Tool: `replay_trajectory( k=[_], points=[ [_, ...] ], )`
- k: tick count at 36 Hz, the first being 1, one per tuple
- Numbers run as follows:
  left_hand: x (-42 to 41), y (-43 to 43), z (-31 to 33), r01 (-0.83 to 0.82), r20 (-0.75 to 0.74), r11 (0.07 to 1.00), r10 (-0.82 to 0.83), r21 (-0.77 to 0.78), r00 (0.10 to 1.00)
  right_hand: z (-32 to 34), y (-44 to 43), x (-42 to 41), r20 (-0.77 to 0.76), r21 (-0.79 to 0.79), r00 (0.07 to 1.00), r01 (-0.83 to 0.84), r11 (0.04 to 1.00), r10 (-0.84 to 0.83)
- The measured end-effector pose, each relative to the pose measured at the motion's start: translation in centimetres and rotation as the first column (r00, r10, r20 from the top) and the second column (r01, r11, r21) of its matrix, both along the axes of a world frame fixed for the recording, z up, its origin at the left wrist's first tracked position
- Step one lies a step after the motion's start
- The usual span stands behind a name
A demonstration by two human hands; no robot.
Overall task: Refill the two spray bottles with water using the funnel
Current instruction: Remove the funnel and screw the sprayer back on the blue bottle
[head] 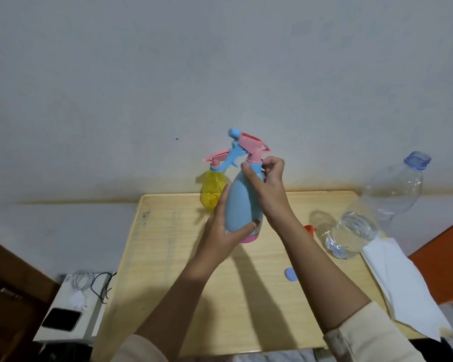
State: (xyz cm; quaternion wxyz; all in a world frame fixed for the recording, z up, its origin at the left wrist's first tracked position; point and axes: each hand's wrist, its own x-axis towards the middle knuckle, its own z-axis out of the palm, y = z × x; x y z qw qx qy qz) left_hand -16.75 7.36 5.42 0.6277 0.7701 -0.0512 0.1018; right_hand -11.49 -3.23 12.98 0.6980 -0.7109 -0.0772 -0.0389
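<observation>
Blue spray bottle (242, 205): smooth matte plastic, pear-shaped, pink band at base, slightly tilted, held between your two hands. Your left hand (221, 228) wraps lower body, thumb across front just above base. Your right hand (266, 184) pinches neck collar, right under pink trigger head (254, 150). Yellow spray bottle (212, 190), translucent and rounded, just behind left fingertips. Right of right wrist: orange piece (310, 228), mostly hidden; clear uncapped water bottle (372, 212) on pale wood table (181, 270).

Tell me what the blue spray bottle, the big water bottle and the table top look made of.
Blue spray bottle: opaque matte plastic, by its even, dull colour. Water bottle: thin clear plastic, ribbed, water visible inside. Table top: pale wood or wood-look laminate, with fine grain lines.
</observation>
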Motion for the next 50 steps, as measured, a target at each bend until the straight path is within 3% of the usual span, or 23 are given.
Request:
replay_trajectory(
  k=[5,13,18,27,31,36,42,47,50],
  points=[
    [-0.1,0.0,0.1,-0.004,0.005,0.999,0.004,0.034,1.000,0.4,-0.4,-0.2,-0.011,-0.027,0.996,-0.087,0.996,0.086],
    [0.0,-0.2,0.2,-0.035,0.038,0.994,0.031,0.103,0.999,0.7,-0.8,-0.5,-0.032,0.048,0.999,-0.019,0.999,0.021],
    [-0.2,-0.6,0.0,-0.121,0.067,0.974,0.110,0.192,0.992,0.0,-0.3,-0.7,0.047,-0.007,0.980,0.193,0.981,-0.192],
    [-0.4,-1.9,-1.1,-0.359,0.207,0.798,0.294,0.484,0.933,-0.6,-0.3,-0.3,0.055,-0.096,0.959,0.281,0.955,-0.277],
    [-0.6,-2.0,-1.6,-0.396,0.223,0.776,0.327,0.491,0.918,-0.4,-0.6,-0.6,0.028,-0.039,0.972,0.236,0.971,-0.235],
    [-0.4,-1.6,-1.4,-0.411,0.201,0.779,0.359,0.473,0.911,-0.4,-0.6,-1.2,-0.057,0.039,0.998,0.036,0.999,-0.034],
    [-0.6,-1.3,-1.3,-0.405,0.207,0.772,0.349,0.490,0.914,-1.0,-0.2,-1.9,-0.037,0.150,0.989,0.149,0.977,-0.145],
    [-1.0,-1.3,-1.7,-0.409,0.187,0.781,0.365,0.471,0.912,-0.6,-0.3,-1.1,-0.047,-0.019,0.998,0.029,0.999,-0.030],
    [-1.3,-1.4,-1.9,-0.388,0.148,0.794,0.363,0.467,0.920,-0.7,-0.2,-1.0,-0.059,-0.033,0.998,0.008,0.999,-0.010]
  ],
)
